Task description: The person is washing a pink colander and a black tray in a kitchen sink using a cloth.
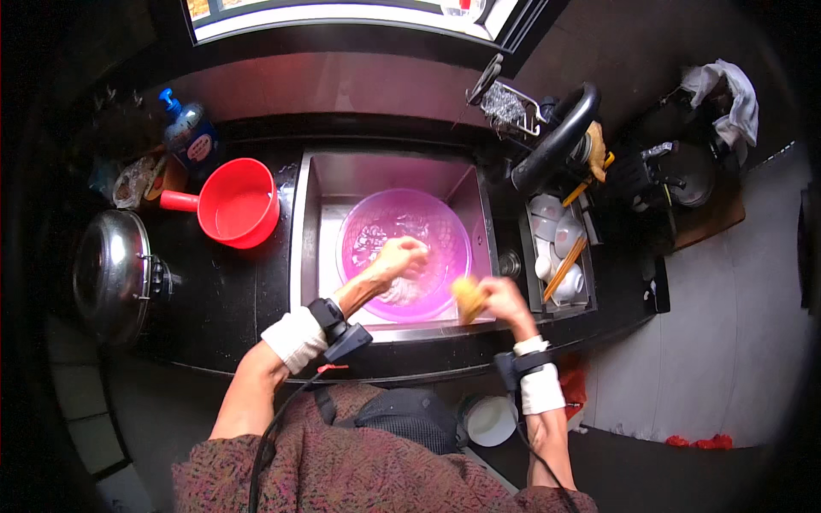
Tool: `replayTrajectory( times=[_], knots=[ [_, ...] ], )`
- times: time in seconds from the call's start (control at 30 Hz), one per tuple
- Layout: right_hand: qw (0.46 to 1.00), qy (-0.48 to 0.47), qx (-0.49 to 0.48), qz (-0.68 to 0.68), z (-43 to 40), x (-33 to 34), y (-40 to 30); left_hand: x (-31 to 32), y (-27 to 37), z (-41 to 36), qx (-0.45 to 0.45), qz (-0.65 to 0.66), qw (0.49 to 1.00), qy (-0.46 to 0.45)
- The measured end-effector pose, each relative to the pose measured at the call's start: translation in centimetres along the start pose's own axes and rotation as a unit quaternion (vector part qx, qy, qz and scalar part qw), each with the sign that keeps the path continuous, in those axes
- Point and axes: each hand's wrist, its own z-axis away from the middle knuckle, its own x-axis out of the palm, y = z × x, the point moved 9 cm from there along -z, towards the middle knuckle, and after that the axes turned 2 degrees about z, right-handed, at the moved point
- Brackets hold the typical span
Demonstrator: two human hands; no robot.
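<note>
A pink plastic basin (pixel 452 224) with water in it stands inside a stainless steel sink (pixel 311 224). My left hand (pixel 401 260) is over the basin, its fingers curled; whether it holds anything cannot be made out. Just below it, something whitish (pixel 403 290) shows in the water. At the sink's front right corner, my right hand (pixel 503 300) grips a blurred yellow sponge or cloth (pixel 469 299), beside the basin's rim. Both wrists wear white bands and black straps with small devices.
Left of the sink are a red plastic dipper (pixel 238 202), a blue pump bottle (pixel 191 138) and a metal lid or pan (pixel 112 276). A black curved tube (pixel 561 138) rises behind right. A rack of bowls (pixel 567 234) with chopsticks (pixel 564 269) sits right. A white bucket (pixel 490 420) stands below.
</note>
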Motion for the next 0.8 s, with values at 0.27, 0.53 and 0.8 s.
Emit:
replayTrajectory(
  times=[0.27,0.53,0.8],
  knots=[
    [0.902,0.299,-0.051,-0.307,-0.4,-25.2,-8.4,0.6,-0.7,-0.4,0.01,0.012,1.0,-0.004],
    [0.86,0.292,-0.132,-0.397,-9.0,-28.7,-9.6,-1.7,-1.5,-0.2,0.007,0.033,0.999,0.027],
    [0.832,0.496,-0.109,-0.225,-1.6,-27.2,-11.6,-4.9,-1.4,-0.8,0.012,0.057,0.997,0.05]
  ],
)
